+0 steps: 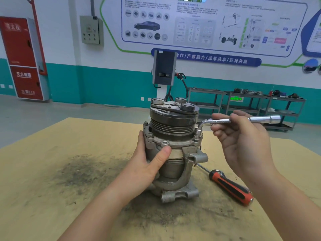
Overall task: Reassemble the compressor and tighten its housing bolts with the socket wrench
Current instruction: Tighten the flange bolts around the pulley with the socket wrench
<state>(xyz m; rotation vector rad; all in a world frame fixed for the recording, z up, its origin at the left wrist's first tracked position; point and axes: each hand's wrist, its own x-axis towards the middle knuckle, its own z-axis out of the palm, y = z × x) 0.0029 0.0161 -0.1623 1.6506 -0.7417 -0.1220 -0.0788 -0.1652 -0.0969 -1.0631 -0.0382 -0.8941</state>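
Grey cast-metal compressor with grooved pulley [173, 146] is stood upright at centre of the tan, grime-stained worktop [52, 171]. Its housing is gripped by the left hand [149, 164] from the 9 o'clock side, thumb pressed across the front. The chrome L-shaped socket wrench [243, 120] is held by the right hand [243, 141], fingers curled round the horizontal shaft. Its bent end is pointed down onto the flange at 3 o'clock of the pulley; whether it is seated on a housing bolt [196, 137] cannot be told. A red-and-black-handled screwdriver [231, 186] is laid on the worktop at 4 o'clock of the compressor, shaft tip near its base.
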